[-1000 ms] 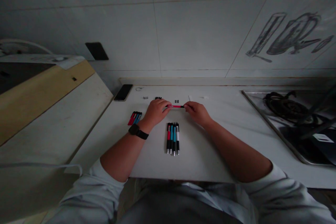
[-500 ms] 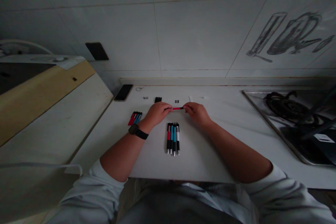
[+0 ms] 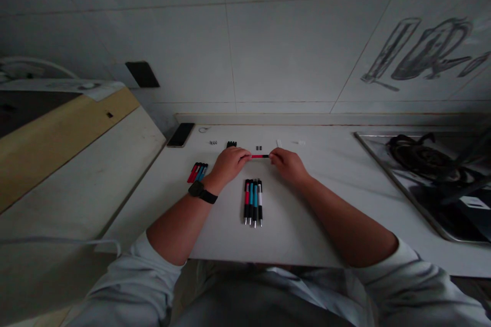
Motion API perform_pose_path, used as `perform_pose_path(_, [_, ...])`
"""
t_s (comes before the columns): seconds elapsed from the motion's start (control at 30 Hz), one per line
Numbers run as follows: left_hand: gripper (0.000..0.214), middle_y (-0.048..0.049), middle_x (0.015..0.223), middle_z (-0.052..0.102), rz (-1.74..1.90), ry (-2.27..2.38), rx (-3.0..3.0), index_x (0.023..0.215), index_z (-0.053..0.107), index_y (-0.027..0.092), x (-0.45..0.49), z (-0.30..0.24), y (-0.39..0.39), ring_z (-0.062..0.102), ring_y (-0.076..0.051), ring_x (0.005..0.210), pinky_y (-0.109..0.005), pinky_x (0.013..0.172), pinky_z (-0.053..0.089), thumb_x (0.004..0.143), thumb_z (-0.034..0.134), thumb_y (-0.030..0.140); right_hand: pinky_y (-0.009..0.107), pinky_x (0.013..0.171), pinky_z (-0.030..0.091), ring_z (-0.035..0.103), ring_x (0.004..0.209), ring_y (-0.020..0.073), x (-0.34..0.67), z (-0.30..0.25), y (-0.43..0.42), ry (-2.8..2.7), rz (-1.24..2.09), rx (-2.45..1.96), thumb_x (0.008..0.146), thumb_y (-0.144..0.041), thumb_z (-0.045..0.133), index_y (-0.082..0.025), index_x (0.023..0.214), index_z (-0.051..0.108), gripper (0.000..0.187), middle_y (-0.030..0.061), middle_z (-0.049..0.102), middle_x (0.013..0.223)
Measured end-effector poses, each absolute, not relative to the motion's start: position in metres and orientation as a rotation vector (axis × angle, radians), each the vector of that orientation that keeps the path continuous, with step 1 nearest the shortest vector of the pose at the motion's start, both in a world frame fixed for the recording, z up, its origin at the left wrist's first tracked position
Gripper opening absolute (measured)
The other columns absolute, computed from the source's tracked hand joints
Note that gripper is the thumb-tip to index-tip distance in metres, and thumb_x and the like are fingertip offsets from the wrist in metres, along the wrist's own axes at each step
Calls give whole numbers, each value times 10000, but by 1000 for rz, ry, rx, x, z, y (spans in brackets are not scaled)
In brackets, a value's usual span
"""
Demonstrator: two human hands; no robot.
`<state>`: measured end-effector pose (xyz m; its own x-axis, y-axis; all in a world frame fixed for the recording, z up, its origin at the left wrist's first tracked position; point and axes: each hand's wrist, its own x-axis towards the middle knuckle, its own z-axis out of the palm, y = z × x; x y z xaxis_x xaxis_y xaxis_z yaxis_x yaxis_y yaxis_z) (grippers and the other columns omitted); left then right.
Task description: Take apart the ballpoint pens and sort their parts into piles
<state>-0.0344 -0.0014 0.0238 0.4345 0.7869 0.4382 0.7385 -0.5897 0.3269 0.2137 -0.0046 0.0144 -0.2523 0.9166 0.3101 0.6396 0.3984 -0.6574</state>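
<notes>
A red and black pen barrel (image 3: 260, 156) lies level between my hands, just above the counter. My left hand (image 3: 232, 161) pinches its red end, and a black watch is on that wrist. The black end is in the closed fingers of my right hand (image 3: 286, 162). Nearer to me, several ballpoint pens (image 3: 253, 203) in red, blue and white lie side by side, tips towards me. Left of my left wrist are several red and blue pen barrels (image 3: 198, 171) with black ends. Behind my left hand sit small black pen parts (image 3: 231, 144), partly hidden by it.
Along the back of the white counter (image 3: 322, 204) lie a phone (image 3: 180, 135), a ring (image 3: 203, 130), small metal parts (image 3: 213, 142), two small dark pieces (image 3: 259, 148), thin white sticks (image 3: 279, 143) and clear pieces (image 3: 301, 142). A gas stove (image 3: 425, 163) stands right.
My right hand has shifted slightly right and up along the barrel, so more of its black end shows. The left hand keeps its pinch, and the other parts lie where they were.
</notes>
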Motion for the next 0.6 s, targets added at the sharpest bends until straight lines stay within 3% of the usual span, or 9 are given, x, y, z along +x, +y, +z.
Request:
perform_pose_path(0.1, [155,-53,1031,788,842,1393,2620,1042,766,203,-35,24,-1,681,-226,956,-381,907,516,997,637,276,290,731,492,659,789,173,214,11,-4,-1937,545,-1272,918,-349,630,-222,1167,629,280,74,734,1057])
perform_pose_path(0.23, [165,-53,1025,783,828,1380,2657,1050,762,215,-37,22,0,676,-223,944,-381,898,510,1003,630,302,294,731,470,648,752,177,214,11,-3,-2036,543,-1338,1005,-361,509,-223,1004,661,205,51,733,873])
perform_pose_path(0.3, [168,-52,1027,783,822,1373,2674,1055,761,217,-38,21,1,676,-222,942,-379,892,509,1004,628,305,290,730,470,649,755,172,214,11,-3,-2038,547,-1336,970,-334,570,-225,1066,654,167,51,742,930])
perform_pose_path(0.37, [172,-50,1026,785,816,1379,2683,1058,762,215,-38,21,1,675,-222,935,-376,882,509,1006,626,307,289,727,474,653,760,169,213,12,-4,-1998,545,-1332,940,-343,625,-229,1180,627,265,58,743,1011])
perform_pose_path(0.5, [186,-50,1031,787,788,1383,2699,1065,762,212,-39,22,1,677,-225,933,-380,879,507,1011,619,319,302,734,466,651,751,185,213,13,-5,-2071,527,-1351,1008,-350,515,-221,1043,666,201,49,732,866])
perform_pose_path(0.6, [179,-50,1045,786,787,1385,2696,1074,758,210,-38,23,-1,681,-225,945,-382,888,505,1010,621,305,295,728,474,658,761,179,212,12,-5,-2032,513,-1343,944,-350,630,-226,1184,627,270,65,746,1004])
